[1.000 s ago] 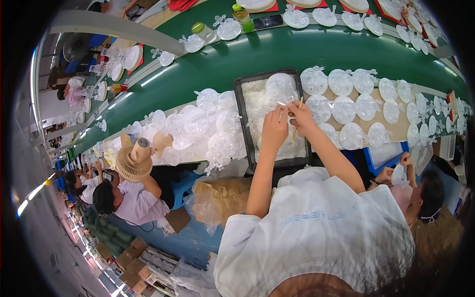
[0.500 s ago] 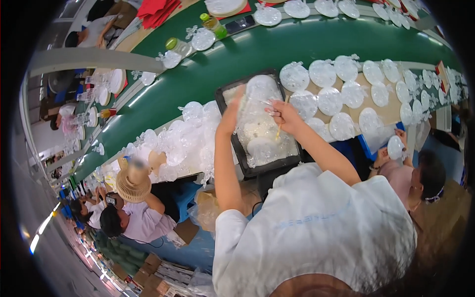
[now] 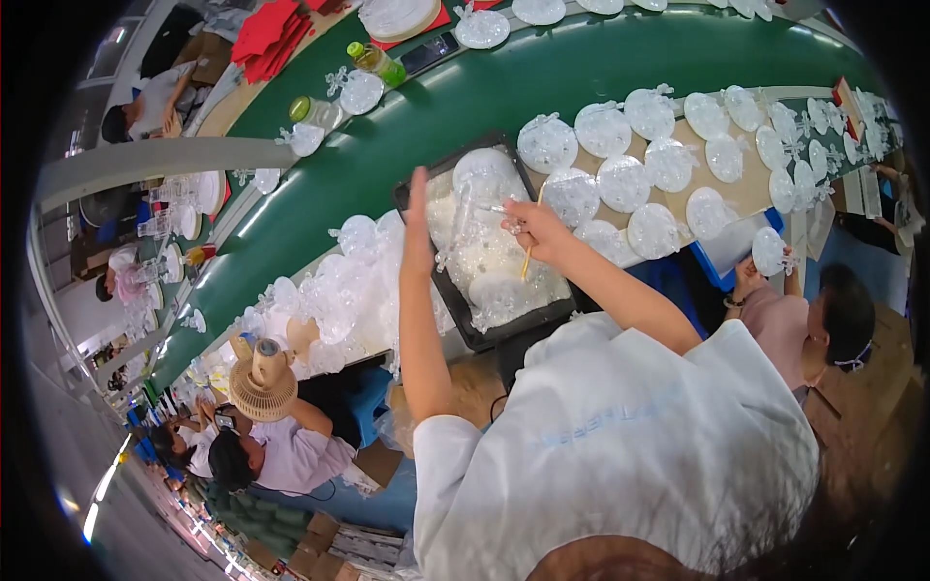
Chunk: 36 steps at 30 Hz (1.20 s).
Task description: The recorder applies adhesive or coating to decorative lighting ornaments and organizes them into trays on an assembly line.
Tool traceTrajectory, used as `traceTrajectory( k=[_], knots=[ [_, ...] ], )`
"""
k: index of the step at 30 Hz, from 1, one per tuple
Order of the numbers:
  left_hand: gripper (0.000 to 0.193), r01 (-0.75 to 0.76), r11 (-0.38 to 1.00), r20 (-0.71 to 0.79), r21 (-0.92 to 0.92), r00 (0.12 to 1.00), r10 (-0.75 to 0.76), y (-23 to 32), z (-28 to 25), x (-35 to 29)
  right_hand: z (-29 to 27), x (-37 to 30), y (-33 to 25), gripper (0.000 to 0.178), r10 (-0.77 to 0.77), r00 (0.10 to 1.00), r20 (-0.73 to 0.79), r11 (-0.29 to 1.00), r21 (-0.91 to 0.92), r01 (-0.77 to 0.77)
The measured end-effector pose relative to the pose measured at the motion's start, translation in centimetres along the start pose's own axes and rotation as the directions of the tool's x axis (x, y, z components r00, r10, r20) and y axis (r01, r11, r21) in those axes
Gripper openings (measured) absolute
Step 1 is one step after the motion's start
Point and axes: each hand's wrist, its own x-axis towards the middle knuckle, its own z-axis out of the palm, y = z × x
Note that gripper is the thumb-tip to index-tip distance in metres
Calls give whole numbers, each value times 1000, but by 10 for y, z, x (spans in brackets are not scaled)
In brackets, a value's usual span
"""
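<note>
A black tray (image 3: 482, 334) heaped with clear plastic parts (image 3: 489, 261) lies on the bench in front of me. My left hand (image 3: 418, 208) is raised over the tray's left edge, fingers stretched out flat, with nothing visible in it. My right hand (image 3: 536, 228) hovers over the middle of the tray. It grips a thin yellow stick (image 3: 528, 261) that points down into the parts, and its fingertips touch a small clear piece (image 3: 492, 207). A round clear disc (image 3: 487, 169) sits at the tray's far end.
A green conveyor belt (image 3: 504, 92) runs beyond the tray. Several round clear discs (image 3: 620, 179) cover the bench to the right and a pile of clear parts (image 3: 339, 290) to the left. A seated person (image 3: 281, 455) with a beige fan (image 3: 260, 387) is at left; another person (image 3: 804, 324) at right holds a disc.
My left hand has lifted off the tray's far left corner and now stands flat above its left edge. My right hand stays over the tray with the stick.
</note>
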Motion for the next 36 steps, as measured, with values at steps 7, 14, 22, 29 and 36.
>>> traceTrajectory(
  k=[7, 14, 22, 29, 36],
  knots=[
    [60, -73, 992, 6, 105, 997, 73, 17, 12, -4, 18, -13, -10, 16, -73, 996, -54, 996, -54, 70],
    [68, -100, 993, -62, -62, 993, 96, 1, 17, -22, 26, -15, -3, 17, -162, 987, 13, 986, -34, 163],
    [78, -139, 982, -265, -127, 959, 101, 16, 12, -35, 26, -38, -23, 19, -123, 991, 54, 977, -168, 130],
    [70, -261, 965, -394, 37, 883, 254, 48, 14, -47, 25, -44, -19, 20, -157, 983, 92, 969, -179, 172],
    [81, -246, 952, -275, 180, 917, 289, 31, -7, -64, 46, -52, -8, 19, -103, 988, 113, 976, -181, 122]
  ],
)
